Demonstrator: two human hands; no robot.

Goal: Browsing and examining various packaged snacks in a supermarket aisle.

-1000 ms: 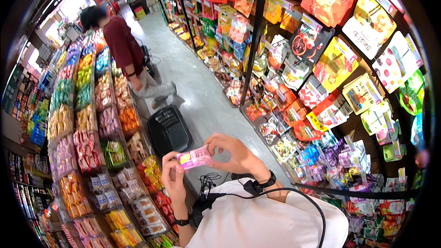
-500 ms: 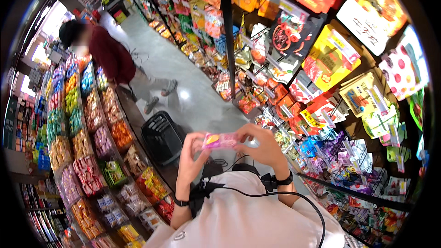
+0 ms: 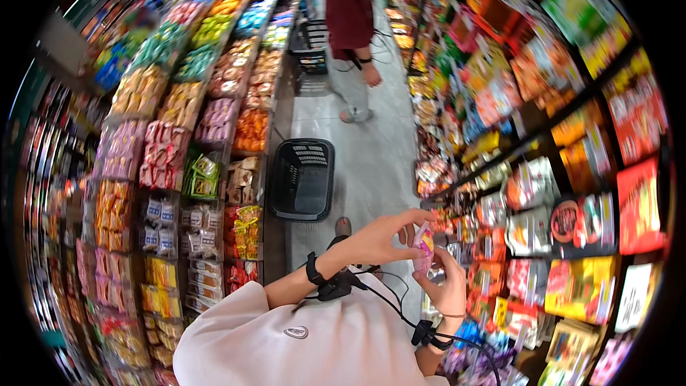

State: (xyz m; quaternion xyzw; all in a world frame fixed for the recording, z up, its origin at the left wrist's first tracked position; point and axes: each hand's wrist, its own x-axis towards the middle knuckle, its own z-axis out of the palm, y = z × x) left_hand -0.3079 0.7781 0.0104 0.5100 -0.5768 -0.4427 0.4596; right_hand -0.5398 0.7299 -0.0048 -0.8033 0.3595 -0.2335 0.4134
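A small pink snack packet (image 3: pixel 424 249) with a yellow patch is held up in front of my chest, towards the shelves on the right. My left hand (image 3: pixel 397 234) reaches across and pinches one side of it between thumb and fingers. From below, my right hand (image 3: pixel 448 280) grips its lower end with bent fingers. Black straps with a cable circle both wrists.
Tilted bins of wrapped snacks (image 3: pixel 164 154) line the left. Hanging bags (image 3: pixel 582 286) fill racks on the right. A dark shopping basket (image 3: pixel 333 179) sits on the aisle floor (image 3: pixel 371 164). Ahead stands a person in a maroon top (image 3: pixel 349 11), near another basket (image 3: pixel 313 57).
My view has swung rightward, bringing the aisle and the basket upright. The packet has turned from level to upright in both hands. The other person now stands farther right in view.
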